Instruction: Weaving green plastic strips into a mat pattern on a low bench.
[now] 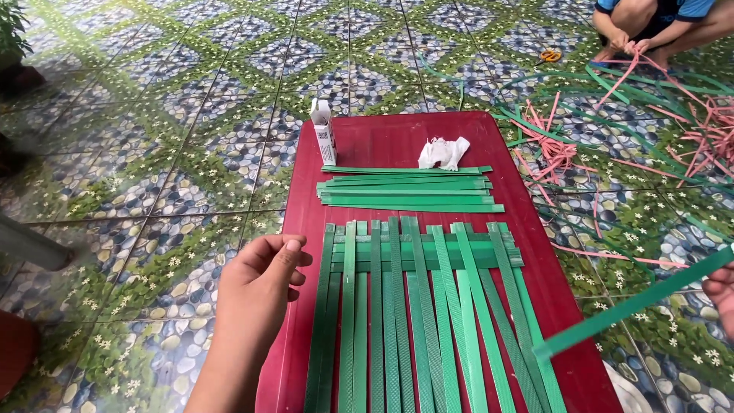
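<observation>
Green plastic strips lie side by side on a dark red table, filling the lower centre of the frame and running lengthwise toward the bottom edge. Near their upper ends a few strips of the same green cross them sideways, passing over some and under others, so that a short woven band shows there.

The left hand hovers at the lower left of the frame, just beside the outermost strip of the set. Its fingers are loosely curled with the thumb laid over them, and it grasps nothing. The right hand shows only at the right edge of the frame, mostly cut off; it is closed on one long loose strip, which slants down across the floor and ends over the right edge of the woven set.

Above the weave, toward the middle of the frame, a small stack of cut strips lies crosswise on the table. Beyond it rest a crumpled white cloth and, at the table's upper left corner, a small white carton standing upright.

The floor is patterned tile. At the upper right another person crouches, both hands on pink strips, with tangled green and pink strips spread about.
</observation>
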